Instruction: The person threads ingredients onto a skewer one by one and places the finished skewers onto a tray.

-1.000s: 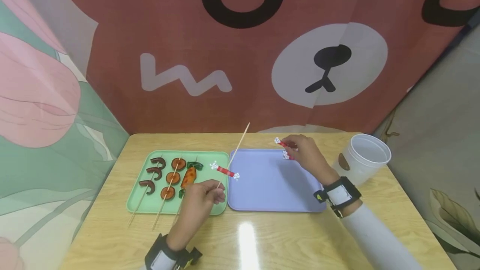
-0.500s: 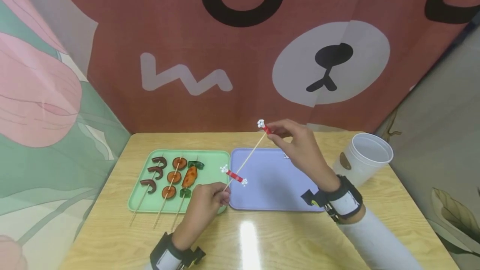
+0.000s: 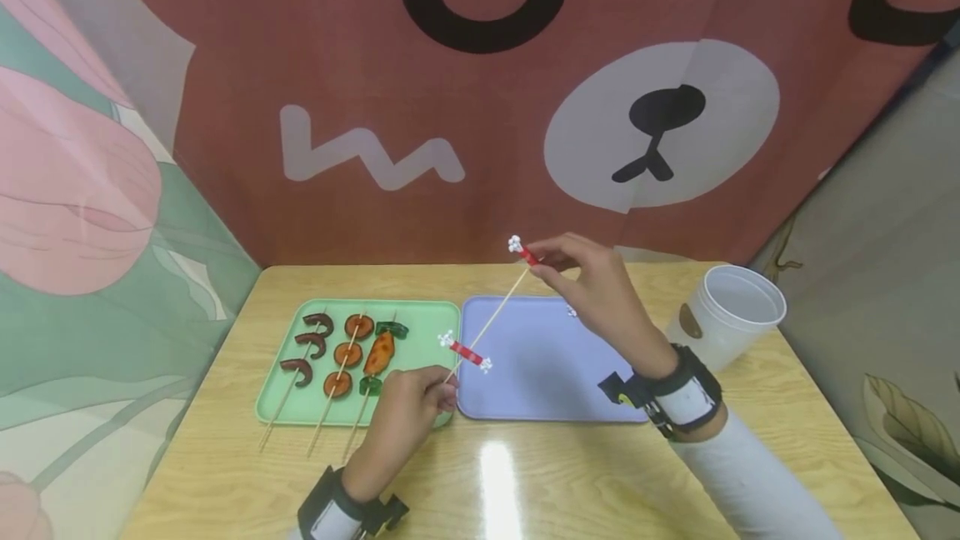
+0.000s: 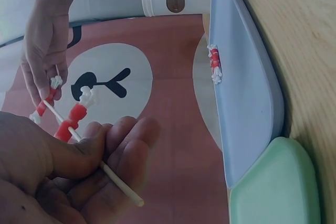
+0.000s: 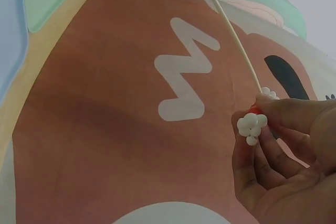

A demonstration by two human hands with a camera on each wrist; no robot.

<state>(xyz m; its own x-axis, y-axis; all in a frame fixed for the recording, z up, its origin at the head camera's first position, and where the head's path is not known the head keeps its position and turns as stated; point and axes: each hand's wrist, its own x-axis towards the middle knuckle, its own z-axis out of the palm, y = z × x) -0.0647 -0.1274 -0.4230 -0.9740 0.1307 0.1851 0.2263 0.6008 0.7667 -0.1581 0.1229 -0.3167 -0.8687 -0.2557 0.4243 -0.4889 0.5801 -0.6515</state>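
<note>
Now pinching the near end of a skewer (image 3: 487, 325) in the left hand (image 3: 408, 407), above the seam between the green tray (image 3: 420, 332) and blue tray (image 3: 540, 373). Pinching a red-and-white piece (image 3: 523, 251) at the far tip with the right hand (image 3: 592, 286). Carrying another piece (image 3: 467, 352) lower down.

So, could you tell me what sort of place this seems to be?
Probably a staged tabletop booth, not a real kitchen: a cartoon bear backdrop hangs behind a small wooden table holding a green tray of toy food skewers and a blue tray.
</note>
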